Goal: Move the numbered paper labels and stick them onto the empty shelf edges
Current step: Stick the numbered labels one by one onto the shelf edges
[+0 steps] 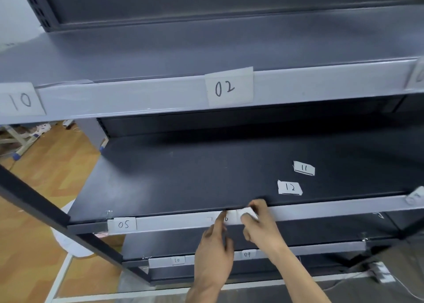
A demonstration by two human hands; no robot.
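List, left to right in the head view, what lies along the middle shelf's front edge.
Label 05 → left hand → right hand, pinching a white slip → curled label at the far right end.

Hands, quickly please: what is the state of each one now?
Left hand: open, its forefinger presses the label on the shelf edge.
Right hand: pinches a white piece beside it.

Label [231, 217] digits partly behind left hand [214, 247]
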